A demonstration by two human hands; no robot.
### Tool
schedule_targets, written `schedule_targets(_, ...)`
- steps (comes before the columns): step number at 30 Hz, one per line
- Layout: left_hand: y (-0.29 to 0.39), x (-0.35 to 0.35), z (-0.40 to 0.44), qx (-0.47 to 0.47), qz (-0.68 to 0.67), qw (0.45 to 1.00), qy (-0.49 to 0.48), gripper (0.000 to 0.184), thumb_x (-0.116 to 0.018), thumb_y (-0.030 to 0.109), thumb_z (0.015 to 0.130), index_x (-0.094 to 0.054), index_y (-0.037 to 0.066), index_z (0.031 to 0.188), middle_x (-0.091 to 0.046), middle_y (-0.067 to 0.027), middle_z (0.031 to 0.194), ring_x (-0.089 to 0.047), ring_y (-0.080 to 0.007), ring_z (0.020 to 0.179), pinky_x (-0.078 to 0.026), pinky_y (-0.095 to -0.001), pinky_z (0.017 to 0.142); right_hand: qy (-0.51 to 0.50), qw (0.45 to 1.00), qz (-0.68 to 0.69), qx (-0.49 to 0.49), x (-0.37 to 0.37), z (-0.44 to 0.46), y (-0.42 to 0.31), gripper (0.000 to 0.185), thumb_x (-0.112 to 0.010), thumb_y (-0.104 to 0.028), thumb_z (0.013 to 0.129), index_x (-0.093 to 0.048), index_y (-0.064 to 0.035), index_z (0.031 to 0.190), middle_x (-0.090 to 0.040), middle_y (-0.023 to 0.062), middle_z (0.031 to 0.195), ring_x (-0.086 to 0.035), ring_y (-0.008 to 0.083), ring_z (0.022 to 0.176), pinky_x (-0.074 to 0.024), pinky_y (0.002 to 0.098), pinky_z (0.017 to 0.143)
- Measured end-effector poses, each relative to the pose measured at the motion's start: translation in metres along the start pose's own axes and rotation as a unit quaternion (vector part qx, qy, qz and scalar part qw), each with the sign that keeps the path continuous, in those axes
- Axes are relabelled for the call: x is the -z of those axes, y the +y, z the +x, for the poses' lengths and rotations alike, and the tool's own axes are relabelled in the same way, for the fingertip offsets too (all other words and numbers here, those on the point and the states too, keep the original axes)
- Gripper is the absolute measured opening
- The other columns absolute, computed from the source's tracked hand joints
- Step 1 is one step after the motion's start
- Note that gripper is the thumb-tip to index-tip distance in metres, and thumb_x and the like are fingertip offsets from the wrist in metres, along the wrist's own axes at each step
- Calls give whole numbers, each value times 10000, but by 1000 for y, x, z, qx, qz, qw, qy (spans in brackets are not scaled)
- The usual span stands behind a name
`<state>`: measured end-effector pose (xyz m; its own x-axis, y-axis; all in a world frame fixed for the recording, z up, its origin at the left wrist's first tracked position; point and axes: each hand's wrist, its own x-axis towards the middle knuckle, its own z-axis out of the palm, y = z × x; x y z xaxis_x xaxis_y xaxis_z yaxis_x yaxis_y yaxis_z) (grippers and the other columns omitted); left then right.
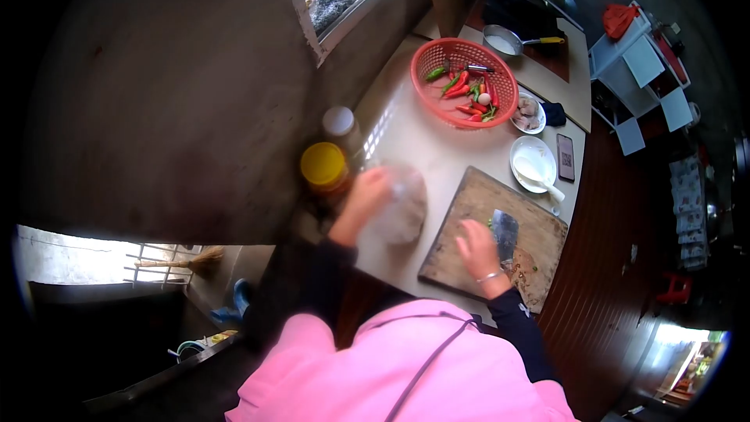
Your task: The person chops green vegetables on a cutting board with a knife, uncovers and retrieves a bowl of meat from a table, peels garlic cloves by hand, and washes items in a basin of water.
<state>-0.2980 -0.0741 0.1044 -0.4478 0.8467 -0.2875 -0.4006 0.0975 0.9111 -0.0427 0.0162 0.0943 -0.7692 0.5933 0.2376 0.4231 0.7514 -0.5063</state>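
At six o'clock on the surface, one board carries one cleaver and scraps, so some cutting seems done; peppers, too jumbled to count, lie whole in one basket at twelve, apparently left. Of two hands, the right hand is loosely spread beside the cleaver; the left hand, at nine, is blurred, its grip untellable.

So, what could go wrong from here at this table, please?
The cleaver lies close beside the right grip; an unwatched move might cause a cut. The phone is near the edge of the table, so a bump could send it over. The white spoon pokes past the bowl's rim; catching its handle might tip both.
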Motion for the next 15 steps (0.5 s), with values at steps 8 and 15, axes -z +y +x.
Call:
schedule_targets(8,31,-34,-14,-61,163,979,-109,288,-471,158,871,-516,10,1114,-606,-17,812,-536,-70,652,-457,-206,617,-75,964,178,-185,-47,59,-57,372,-593,-137,729,-497,-80,1084,-587,148,912,-583,285,789,-455,364,704)
schedule_targets(15,-28,6,-23,-251,403,872,-117,386,-657,183,689,-564,66,1045,-565,-132,1011,-529,-248,933,-416,-345,806,-128,956,263,-14,-9,22,-40,143,-612,-119,700,-619,-63,832,-569,135,974,-528,291,925,-423,337,791)
